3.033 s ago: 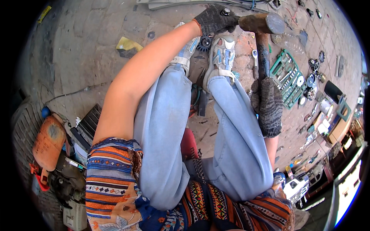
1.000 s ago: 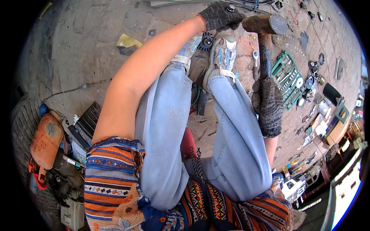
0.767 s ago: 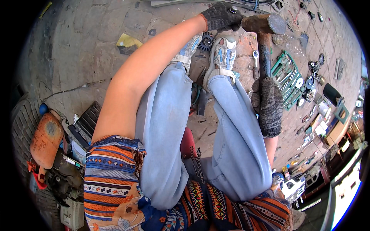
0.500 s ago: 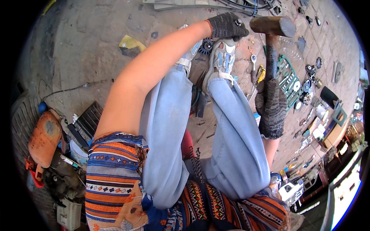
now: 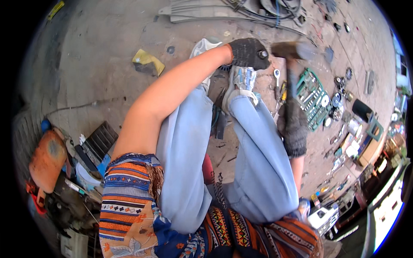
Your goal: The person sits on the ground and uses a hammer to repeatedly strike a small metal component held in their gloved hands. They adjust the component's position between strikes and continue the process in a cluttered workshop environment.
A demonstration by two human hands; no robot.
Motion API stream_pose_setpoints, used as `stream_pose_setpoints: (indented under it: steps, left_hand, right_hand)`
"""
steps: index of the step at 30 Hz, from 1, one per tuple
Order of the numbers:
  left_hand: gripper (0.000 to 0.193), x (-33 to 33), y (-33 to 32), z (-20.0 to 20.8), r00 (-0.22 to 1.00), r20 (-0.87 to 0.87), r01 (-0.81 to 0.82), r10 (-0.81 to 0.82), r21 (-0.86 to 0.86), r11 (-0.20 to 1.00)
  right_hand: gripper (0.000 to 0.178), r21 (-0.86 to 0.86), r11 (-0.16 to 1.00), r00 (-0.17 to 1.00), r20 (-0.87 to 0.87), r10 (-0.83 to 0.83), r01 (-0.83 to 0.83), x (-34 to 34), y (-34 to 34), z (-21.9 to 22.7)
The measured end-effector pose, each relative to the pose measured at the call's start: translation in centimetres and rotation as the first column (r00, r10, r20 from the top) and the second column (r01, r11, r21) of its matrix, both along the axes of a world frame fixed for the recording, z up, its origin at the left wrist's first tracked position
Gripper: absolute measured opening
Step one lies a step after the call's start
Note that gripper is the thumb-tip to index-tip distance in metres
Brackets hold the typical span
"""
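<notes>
Grey-gloved on both sides, works over a littered paved floor (image 5: 99,56), legs apart in pale jeans (image 5: 180,142). Holds the two hands apart, each clamped on its own object. Clenches the left hand (image 5: 248,52), seen over the toe of the right shoe (image 5: 244,79), around a small metal piece (image 5: 262,54) with its rounded, shiny end showing near the fist's right edge. Wraps the right hand (image 5: 293,124), nearer the body, around a hammer (image 5: 291,71) by the handle (image 5: 292,84). Points that handle away from the body, nearly straight up the view, and sets the hammer head (image 5: 285,50) crosswise, long axis running left to right, one face toward the left hand. Shows the head just right of the metal piece and almost level with it, far closer to the left hand than to the right. Leaves the depth of that narrow gap impossible to judge. Hides the rest of the metal piece inside the fist, with no sight of its far end. Blurs the hammer head's right end. Covers most of a black toothed part (image 5: 224,67) behind the left wrist. Includes a ratchet (image 5: 276,79) and a green tool case (image 5: 316,119) near the hammer, plus a grey plastic panel (image 5: 206,10) cut off at the top edge.
</notes>
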State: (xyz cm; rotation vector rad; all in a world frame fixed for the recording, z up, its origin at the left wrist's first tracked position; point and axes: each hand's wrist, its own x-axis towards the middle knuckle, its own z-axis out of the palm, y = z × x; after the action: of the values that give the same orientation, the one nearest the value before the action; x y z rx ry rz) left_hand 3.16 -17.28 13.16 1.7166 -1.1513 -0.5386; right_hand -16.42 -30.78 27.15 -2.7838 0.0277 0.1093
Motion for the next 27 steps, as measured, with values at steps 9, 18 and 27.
stream_pose_setpoints:
  steps: [9, 18, 27]
  left_hand:
    - [0.022, 1.8, 0.3, -0.4, 0.971, -0.240, 0.025, -0.001, 0.096, 0.995]
    - [0.022, 2.4, 0.4, 1.0, 0.901, -0.434, 0.064, 0.021, 0.180, 0.982]
    - [0.019, 2.6, -0.7, -4.8, 0.989, -0.129, 0.059, -0.072, -0.107, 0.993]
  right_hand:
    - [0.030, 0.636, 0.228, 0.627, -0.519, -0.581, 0.738, 0.5, 2.0, 4.0]
    - [0.042, 0.549, 0.249, 0.590, -0.624, -0.512, 0.797, 0.3, 2.3, 2.6]
    - [0.041, 0.553, 0.190, 0.554, -0.622, -0.553, 0.811, 0.5, 2.5, 2.4]
